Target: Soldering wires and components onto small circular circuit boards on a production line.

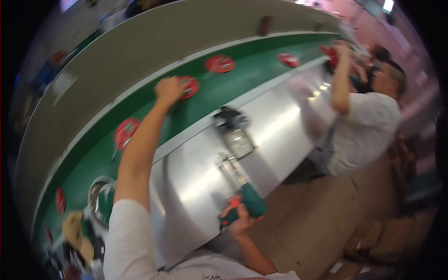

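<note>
The left hand (pixel 169 90) reaches far out over a green conveyor belt (pixel 252 70), its fingers closed down on one round red disc-shaped part (pixel 189 87) lying on the belt. Counting along the belt, six such red parts show clearly: the one under the hand, one nearer at (pixel 126 132), one low at the left edge (pixel 60 200), and two farther on at (pixel 220 64) and (pixel 289 59), with a sixth at the far end in a co-worker's hand (pixel 339 47). The right hand (pixel 240 219) hangs low beside the shiny steel side panel (pixel 196 186), wrapped around the grip of a green and orange power screwdriver (pixel 246 201). The picture is blurred, so what looks like a metal bowl (pixel 95 198) at the belt's near end may be something else. One co-worker (pixel 366 126) in a white shirt stands at the right.
</note>
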Tool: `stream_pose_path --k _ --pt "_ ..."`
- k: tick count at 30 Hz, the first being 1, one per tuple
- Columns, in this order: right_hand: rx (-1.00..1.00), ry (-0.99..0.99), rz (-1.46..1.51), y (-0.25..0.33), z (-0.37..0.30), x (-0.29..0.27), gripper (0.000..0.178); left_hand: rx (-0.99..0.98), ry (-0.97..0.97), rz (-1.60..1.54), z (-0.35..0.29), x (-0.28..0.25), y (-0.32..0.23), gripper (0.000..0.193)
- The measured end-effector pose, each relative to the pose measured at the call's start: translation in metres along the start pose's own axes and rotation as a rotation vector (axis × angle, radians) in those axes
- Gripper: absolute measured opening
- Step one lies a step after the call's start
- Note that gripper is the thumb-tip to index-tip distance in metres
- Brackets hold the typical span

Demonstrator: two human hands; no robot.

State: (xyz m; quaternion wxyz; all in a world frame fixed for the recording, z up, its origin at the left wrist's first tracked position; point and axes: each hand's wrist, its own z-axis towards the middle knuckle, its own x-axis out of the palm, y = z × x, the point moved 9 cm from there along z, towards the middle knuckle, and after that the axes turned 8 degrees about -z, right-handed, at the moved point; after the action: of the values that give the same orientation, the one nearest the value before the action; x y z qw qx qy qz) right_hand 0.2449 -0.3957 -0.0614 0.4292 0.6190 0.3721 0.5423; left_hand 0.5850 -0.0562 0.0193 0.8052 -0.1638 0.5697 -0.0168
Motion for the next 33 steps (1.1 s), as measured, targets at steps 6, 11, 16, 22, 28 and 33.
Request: stream_pose_path --k 6,11,16,22,28,33 --pt "-0.002 0.054 0.071 0.010 -0.002 0.017 0.022 -0.170 0.012 -0.115 -0.002 0.031 0.100 0.037" --pt "-0.031 -0.012 0.113 0.008 0.005 0.003 0.022 -0.102 -0.004 -0.649 -0.047 -0.010 0.092 0.038" --pt "-0.008 0.014 -0.008 0.010 0.006 0.005 0.027 0.165 -0.158 -0.679 -0.234 -0.117 0.035 0.021" --pt "-0.058 0.058 0.011 0.006 0.006 0.016 0.031 0.055 -0.079 -0.299 -0.413 -0.140 0.032 0.018" --pt "-0.024 0.016 -0.017 0.009 0.007 0.012 0.031 -0.067 -0.169 -0.511 -0.475 -0.160 0.033 0.021" --pt "0.032 -0.128 0.037 0.002 0.019 -0.004 0.019 0.032 -0.343 -0.440 -0.493 -0.159 0.026 0.013"
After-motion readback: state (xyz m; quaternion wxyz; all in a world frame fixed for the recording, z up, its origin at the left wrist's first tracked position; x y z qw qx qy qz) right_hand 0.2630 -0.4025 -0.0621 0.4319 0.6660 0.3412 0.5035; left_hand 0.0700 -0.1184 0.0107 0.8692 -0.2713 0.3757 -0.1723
